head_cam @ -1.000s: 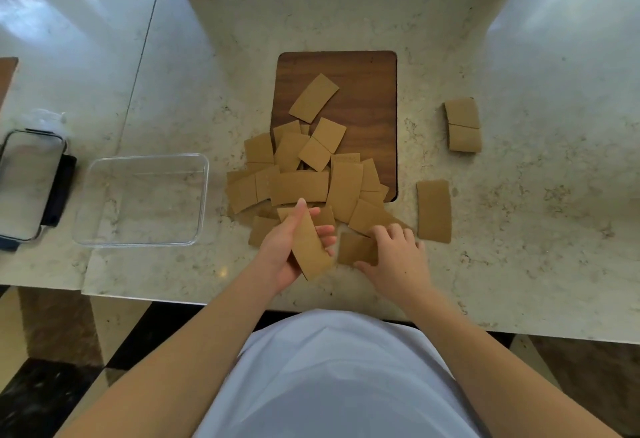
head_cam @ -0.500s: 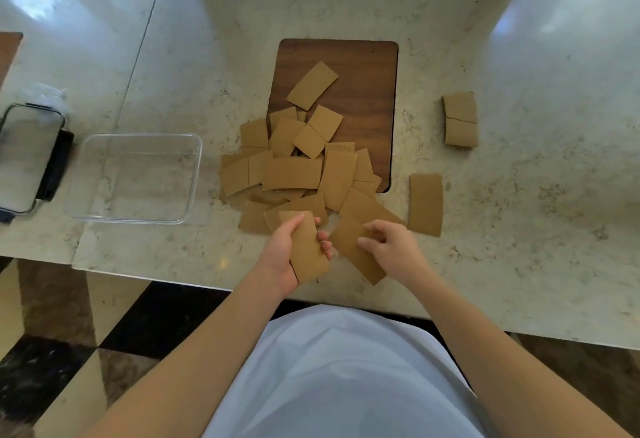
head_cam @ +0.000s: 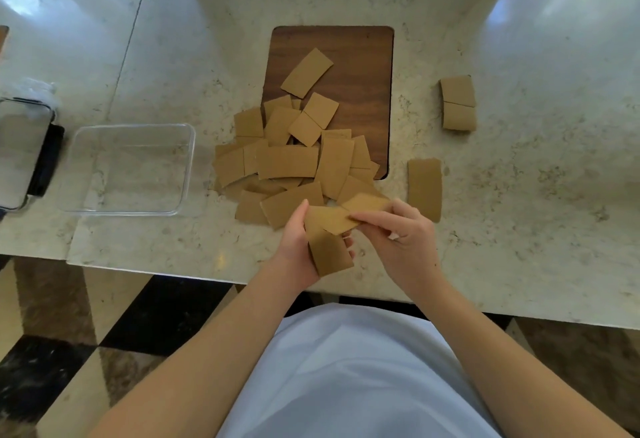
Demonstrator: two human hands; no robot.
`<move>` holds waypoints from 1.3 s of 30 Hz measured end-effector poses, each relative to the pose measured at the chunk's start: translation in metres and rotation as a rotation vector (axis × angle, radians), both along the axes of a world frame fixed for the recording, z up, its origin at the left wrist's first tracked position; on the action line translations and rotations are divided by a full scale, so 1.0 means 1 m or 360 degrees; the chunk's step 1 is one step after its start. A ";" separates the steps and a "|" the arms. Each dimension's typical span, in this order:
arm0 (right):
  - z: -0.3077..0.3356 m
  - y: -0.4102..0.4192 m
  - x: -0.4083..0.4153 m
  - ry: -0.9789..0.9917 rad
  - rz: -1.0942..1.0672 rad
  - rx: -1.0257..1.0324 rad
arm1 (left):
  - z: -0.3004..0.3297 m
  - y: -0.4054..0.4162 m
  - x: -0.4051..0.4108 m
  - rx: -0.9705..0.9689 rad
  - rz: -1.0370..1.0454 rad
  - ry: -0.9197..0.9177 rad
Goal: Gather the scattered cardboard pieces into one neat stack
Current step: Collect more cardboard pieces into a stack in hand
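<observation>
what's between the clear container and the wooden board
In the head view, the left part of the cardboard pile lies on the marble counter between the clear container and the wooden board; nearer the container, a strip of counter is bare.

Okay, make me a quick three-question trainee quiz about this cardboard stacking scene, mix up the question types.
1. True or false: the clear rectangular plastic container holds cardboard pieces.
2. Which hand brings a brown cardboard piece onto the small stack of brown cardboard pieces in the other's grip? A) left hand B) right hand
3. Fill in: the pile of loose brown cardboard pieces lies partly on the dark wooden ____.

Key: 1 false; 2 B; 3 board.
</observation>
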State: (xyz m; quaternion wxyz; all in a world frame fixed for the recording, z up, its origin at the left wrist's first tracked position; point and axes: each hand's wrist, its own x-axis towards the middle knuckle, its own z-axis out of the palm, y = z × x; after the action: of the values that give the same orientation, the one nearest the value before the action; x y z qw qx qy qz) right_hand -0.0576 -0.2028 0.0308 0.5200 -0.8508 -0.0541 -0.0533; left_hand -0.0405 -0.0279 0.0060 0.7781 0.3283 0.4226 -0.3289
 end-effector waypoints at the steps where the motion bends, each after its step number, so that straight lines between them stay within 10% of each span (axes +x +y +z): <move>1: -0.002 -0.002 -0.001 -0.0123 0.0056 -0.0086 | -0.001 -0.001 0.000 -0.0009 -0.0003 -0.0028; 9: -0.021 -0.011 -0.010 -0.0402 0.0339 -0.0379 | 0.004 -0.007 -0.002 -0.0104 0.0053 -0.0207; 17: -0.015 -0.025 -0.006 0.0252 -0.0289 0.0037 | 0.006 -0.001 -0.007 0.0021 -0.0018 -0.0202; 26: -0.007 -0.019 0.007 0.0316 -0.0302 0.0140 | 0.005 -0.006 0.001 0.0403 -0.0272 -0.0303; 39: -0.006 -0.001 0.015 0.0391 -0.0007 0.0359 | 0.034 0.017 0.021 0.0239 -0.1311 -0.0626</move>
State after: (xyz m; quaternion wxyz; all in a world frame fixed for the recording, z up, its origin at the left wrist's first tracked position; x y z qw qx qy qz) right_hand -0.0428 -0.2043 0.0251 0.6147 -0.7873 0.0180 0.0442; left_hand -0.0195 -0.0106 0.0401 0.6219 0.5806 0.1240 -0.5107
